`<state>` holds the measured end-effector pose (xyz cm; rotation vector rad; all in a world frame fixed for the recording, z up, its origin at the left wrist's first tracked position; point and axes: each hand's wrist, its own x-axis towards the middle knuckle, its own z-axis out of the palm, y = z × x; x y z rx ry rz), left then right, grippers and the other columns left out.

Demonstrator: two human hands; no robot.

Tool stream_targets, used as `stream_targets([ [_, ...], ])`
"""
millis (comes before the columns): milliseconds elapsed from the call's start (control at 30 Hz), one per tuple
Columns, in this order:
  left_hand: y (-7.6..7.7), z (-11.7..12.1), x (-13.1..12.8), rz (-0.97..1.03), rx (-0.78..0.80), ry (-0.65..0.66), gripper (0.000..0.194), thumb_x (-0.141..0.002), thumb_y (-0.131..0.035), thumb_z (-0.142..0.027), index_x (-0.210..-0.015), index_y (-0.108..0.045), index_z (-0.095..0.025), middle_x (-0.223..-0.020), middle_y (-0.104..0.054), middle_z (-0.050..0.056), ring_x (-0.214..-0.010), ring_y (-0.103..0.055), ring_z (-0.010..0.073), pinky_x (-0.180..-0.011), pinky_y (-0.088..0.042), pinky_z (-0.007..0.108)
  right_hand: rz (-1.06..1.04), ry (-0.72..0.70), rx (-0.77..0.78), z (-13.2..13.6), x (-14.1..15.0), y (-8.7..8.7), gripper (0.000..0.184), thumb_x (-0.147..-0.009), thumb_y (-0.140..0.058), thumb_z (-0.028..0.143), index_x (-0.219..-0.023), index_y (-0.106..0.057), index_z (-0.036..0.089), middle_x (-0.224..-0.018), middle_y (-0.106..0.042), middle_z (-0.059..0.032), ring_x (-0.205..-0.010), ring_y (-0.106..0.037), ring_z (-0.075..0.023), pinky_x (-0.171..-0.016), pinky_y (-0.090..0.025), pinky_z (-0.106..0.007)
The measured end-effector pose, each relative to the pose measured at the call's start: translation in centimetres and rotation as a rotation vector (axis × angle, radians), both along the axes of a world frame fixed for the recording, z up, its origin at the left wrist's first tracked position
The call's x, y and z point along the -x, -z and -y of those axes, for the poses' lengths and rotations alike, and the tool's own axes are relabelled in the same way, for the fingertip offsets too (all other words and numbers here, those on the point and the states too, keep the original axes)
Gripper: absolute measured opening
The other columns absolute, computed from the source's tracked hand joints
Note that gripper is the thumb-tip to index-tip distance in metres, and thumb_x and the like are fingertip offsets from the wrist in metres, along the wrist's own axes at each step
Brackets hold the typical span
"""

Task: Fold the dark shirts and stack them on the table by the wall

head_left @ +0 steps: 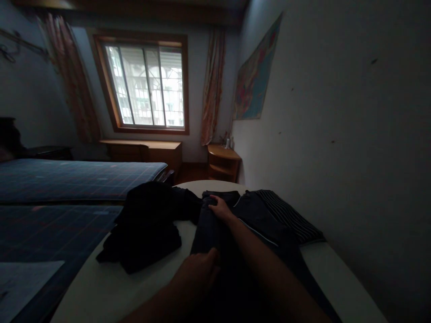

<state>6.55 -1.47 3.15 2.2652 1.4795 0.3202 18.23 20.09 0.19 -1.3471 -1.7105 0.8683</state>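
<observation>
A dark short-sleeved shirt with white piping and a striped sleeve lies spread on the round pale table. Its left side is turned over into a long straight fold running toward me. My right hand is at the far end of that fold near the collar, its thumb and fingers closed on the cloth. Nearer to me, my left hand is closed on the same folded edge; its fingertips are partly hidden in shadow. A crumpled black garment lies to the left.
Left of the table is a bed with a blue checked cover. The wall rises close on the right. Beyond the table are a corner shelf, a low wooden desk and a window.
</observation>
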Motion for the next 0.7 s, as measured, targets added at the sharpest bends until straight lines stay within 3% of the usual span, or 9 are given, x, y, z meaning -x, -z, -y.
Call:
stream_targets([
  [200, 0.6, -1.4, 2.0, 0.003, -0.19, 0.234, 0.017, -0.09, -0.05, -0.014, -0.102, -0.059, -0.023, -0.104, -0.068, 0.004, -0.097, -0.065, 0.0218, -0.085, -0.052, 0.034, 0.145, 0.034, -0.079, 2.8, -2.1, -1.0, 0.042, -0.074, -0.061, 0.01, -0.116, -0.065, 0.014, -0.116, -0.069, -0.0096, -0.109, -0.063, -0.0211, -0.097, -0.046, -0.033],
  [333, 2.1, -3.1, 3.6, 0.074, -0.353, 0.118, 0.026, -0.086, -0.052, -0.011, -0.109, -0.056, -0.022, -0.119, -0.063, 0.007, -0.112, -0.059, 0.0232, -0.099, -0.049, 0.04, 0.32, 0.041, -0.103, 6.8, -3.9, -1.2, 0.023, -0.083, -0.063, 0.03, -0.099, -0.07, 0.015, -0.096, -0.071, -0.011, -0.091, -0.065, -0.0242, -0.085, -0.048, -0.036],
  [433, 3.2, -4.3, 4.5, 0.17, -0.438, 0.028, 0.031, -0.09, -0.048, -0.013, -0.119, -0.053, -0.022, -0.135, -0.056, 0.009, -0.122, -0.056, 0.0224, -0.105, -0.046, 0.041, 0.538, 0.031, -0.136, 9.6, -4.4, -0.9, 0.035, -0.084, -0.062, 0.05, -0.082, -0.071, 0.016, -0.092, -0.071, -0.014, -0.09, -0.064, -0.028, -0.081, -0.046, -0.038],
  [500, 3.5, -4.8, 4.9, 0.209, -0.464, 0.029, 0.033, -0.093, -0.046, -0.016, -0.125, -0.052, -0.022, -0.142, -0.051, 0.01, -0.126, -0.055, 0.0216, -0.107, -0.046, 0.041, 0.599, 0.032, -0.163, 10.8, -4.4, -0.5, 0.033, -0.084, -0.063, 0.05, -0.083, -0.071, 0.018, -0.098, -0.071, -0.0131, -0.096, -0.063, -0.0284, -0.084, -0.044, -0.038],
  [600, 3.7, -5.0, 5.2, 0.205, -0.474, 0.062, 0.041, -0.094, -0.045, -0.017, -0.135, -0.048, -0.022, -0.148, -0.047, 0.01, -0.132, -0.05, 0.022, -0.111, -0.042, 0.044, 0.554, 0.026, -0.135, 11.3, -4.0, -0.3, 0.025, -0.086, -0.062, 0.043, -0.089, -0.069, 0.019, -0.1, -0.071, -0.0093, -0.098, -0.062, -0.0255, -0.085, -0.042, -0.036],
  [700, 3.9, -4.9, 5.6, 0.17, -0.465, 0.119, 0.052, -0.092, -0.049, -0.019, -0.143, -0.043, -0.024, -0.15, -0.046, 0.01, -0.134, -0.047, 0.0238, -0.112, -0.04, 0.047, 0.349, 0.064, -0.056, 11.1, -3.9, -0.2, 0.022, -0.087, -0.062, 0.039, -0.094, -0.066, 0.018, -0.093, -0.072, -0.0066, -0.086, -0.064, -0.0205, -0.078, -0.043, -0.031],
])
